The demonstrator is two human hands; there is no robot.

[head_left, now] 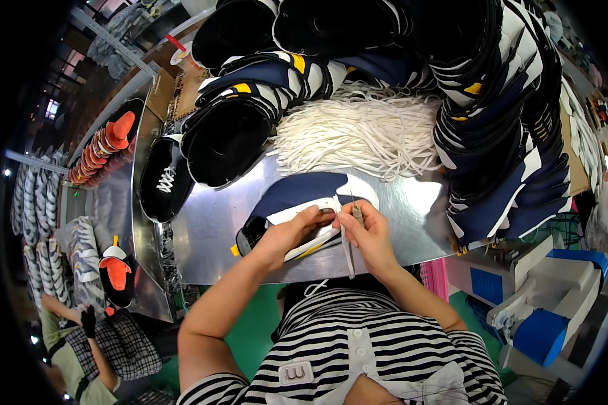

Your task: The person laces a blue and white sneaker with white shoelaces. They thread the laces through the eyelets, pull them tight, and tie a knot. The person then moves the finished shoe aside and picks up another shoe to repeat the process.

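- Left hand (292,231): closed on shoe upper (287,194), near the counter (209,219)'s front edge.
- Right hand (371,234): pinching pointed tool (357,214).
- Metal surface: exposed left of upper.
- Pink basket (434,279): below front edge; contents unclear.

- Shoe workshop, with a metal desk (206,246) for handwork
- Navy shoe (294,192) handled near the desk's front edge
- White laces (358,135) heaped toward the desk's back
- Stacked uppers (513,128) at the desk's right
- Orange uppers (101,148) and a co-worker (78,358) left of the desk
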